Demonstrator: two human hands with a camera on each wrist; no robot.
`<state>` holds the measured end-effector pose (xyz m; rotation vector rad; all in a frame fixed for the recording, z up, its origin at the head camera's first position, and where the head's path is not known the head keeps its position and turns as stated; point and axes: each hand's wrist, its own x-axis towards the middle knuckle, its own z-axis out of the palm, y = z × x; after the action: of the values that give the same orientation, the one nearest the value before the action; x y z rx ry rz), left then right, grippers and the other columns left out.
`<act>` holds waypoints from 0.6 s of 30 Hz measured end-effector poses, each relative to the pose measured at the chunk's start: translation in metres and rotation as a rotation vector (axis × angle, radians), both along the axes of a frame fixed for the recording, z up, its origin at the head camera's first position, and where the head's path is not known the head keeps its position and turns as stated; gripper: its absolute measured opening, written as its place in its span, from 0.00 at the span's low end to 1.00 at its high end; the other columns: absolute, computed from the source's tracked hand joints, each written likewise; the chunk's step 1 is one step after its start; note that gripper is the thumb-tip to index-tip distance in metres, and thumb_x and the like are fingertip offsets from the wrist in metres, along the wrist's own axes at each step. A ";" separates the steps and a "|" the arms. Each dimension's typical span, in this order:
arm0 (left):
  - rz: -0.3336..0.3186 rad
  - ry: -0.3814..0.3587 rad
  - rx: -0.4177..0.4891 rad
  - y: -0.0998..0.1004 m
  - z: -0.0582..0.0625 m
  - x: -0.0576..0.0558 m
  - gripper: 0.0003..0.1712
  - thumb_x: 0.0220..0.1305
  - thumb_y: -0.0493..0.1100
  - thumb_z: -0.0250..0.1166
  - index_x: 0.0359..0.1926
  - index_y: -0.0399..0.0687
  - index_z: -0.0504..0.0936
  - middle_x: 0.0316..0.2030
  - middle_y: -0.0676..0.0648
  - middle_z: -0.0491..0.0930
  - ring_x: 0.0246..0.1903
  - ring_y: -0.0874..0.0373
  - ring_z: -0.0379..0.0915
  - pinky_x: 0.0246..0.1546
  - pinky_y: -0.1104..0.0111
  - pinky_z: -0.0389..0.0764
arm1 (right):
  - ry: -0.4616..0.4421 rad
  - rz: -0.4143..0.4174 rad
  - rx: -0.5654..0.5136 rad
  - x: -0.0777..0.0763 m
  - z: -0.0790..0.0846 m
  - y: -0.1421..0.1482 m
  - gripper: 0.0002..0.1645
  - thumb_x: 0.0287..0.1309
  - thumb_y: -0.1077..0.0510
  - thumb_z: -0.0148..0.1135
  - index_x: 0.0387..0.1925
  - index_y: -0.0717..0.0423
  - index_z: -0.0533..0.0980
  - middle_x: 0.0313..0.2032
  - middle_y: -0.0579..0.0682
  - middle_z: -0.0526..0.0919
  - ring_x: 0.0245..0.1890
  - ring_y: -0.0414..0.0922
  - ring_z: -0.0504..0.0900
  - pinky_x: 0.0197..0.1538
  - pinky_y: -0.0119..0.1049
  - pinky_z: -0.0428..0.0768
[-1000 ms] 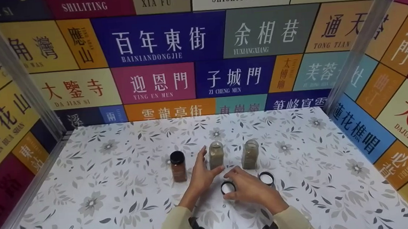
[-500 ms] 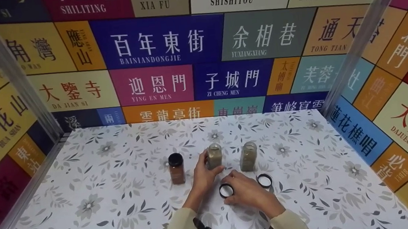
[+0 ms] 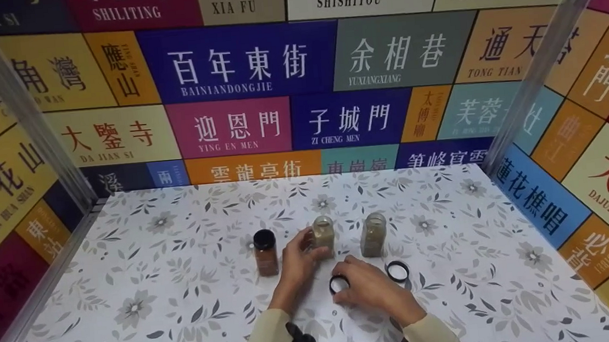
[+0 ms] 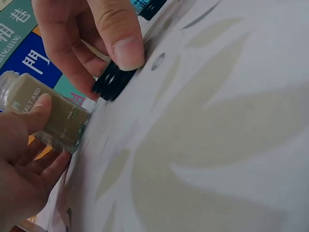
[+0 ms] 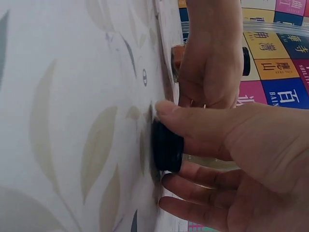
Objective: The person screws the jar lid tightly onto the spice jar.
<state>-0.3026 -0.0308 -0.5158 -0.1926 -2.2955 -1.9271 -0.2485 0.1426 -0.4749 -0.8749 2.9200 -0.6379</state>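
My left hand [image 3: 297, 262] grips an open glass spice jar [image 3: 323, 237] of greyish-tan seasoning, standing on the table. In the left wrist view the thumb lies across the front of that jar [image 4: 55, 113], over lettering that ends in "ALT AND", and the other fingers reach round its base. My right hand [image 3: 369, 285] pinches a black screw lid [image 3: 339, 285], its white inside facing up, just in front of the jar. The right wrist view has the thumb on one side of this lid [image 5: 167, 147] and fingers on the opposite side, close to the tabletop.
To the right stands a second open jar [image 3: 373, 235] of similar seasoning, with another upturned black lid [image 3: 397, 271] in front of it. A black-capped jar of reddish-brown spice [image 3: 266, 254] is left of my left hand. Sign-covered walls [image 3: 240, 61] surround the floral tabletop [image 3: 183, 292].
The left hand, earlier with its fingers stretched beside the jar, has curled them round it. The right hand has drawn in on the lid and now pinches it. The jars stay put.
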 end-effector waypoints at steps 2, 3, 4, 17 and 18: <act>-0.021 0.009 0.002 -0.002 0.001 -0.001 0.34 0.58 0.36 0.72 0.64 0.32 0.73 0.58 0.32 0.80 0.62 0.39 0.76 0.66 0.54 0.76 | -0.030 -0.027 -0.028 -0.001 0.002 0.000 0.23 0.47 0.52 0.78 0.43 0.58 0.80 0.37 0.48 0.78 0.35 0.44 0.78 0.41 0.41 0.79; -0.030 0.014 0.007 -0.003 0.001 -0.001 0.34 0.58 0.36 0.72 0.64 0.31 0.73 0.58 0.32 0.80 0.62 0.39 0.76 0.66 0.54 0.77 | -0.051 -0.039 -0.049 -0.002 0.004 -0.001 0.23 0.47 0.52 0.78 0.43 0.58 0.80 0.37 0.48 0.79 0.35 0.44 0.77 0.41 0.41 0.79; -0.037 0.020 0.007 -0.004 0.000 -0.001 0.34 0.58 0.36 0.72 0.64 0.31 0.73 0.58 0.32 0.80 0.62 0.39 0.76 0.65 0.54 0.77 | -0.072 -0.048 -0.071 -0.003 0.004 -0.001 0.23 0.48 0.52 0.77 0.43 0.58 0.79 0.37 0.48 0.79 0.36 0.43 0.77 0.41 0.40 0.79; -0.058 0.072 -0.074 -0.007 -0.002 -0.002 0.35 0.59 0.35 0.71 0.67 0.30 0.71 0.61 0.30 0.76 0.61 0.38 0.76 0.65 0.53 0.76 | -0.110 -0.038 -0.434 -0.009 0.023 -0.004 0.26 0.56 0.62 0.70 0.57 0.58 0.76 0.50 0.57 0.78 0.50 0.56 0.85 0.52 0.49 0.86; -0.061 0.072 -0.078 -0.007 -0.001 -0.002 0.35 0.60 0.34 0.70 0.67 0.29 0.70 0.61 0.30 0.76 0.61 0.38 0.76 0.65 0.53 0.76 | -0.107 -0.046 -0.442 -0.010 0.026 -0.005 0.25 0.57 0.61 0.70 0.57 0.58 0.77 0.50 0.56 0.78 0.50 0.55 0.85 0.52 0.49 0.86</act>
<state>-0.3045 -0.0376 -0.5170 -0.3381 -2.3456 -1.8282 -0.2581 0.1378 -0.4490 -0.7687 2.7513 -1.3227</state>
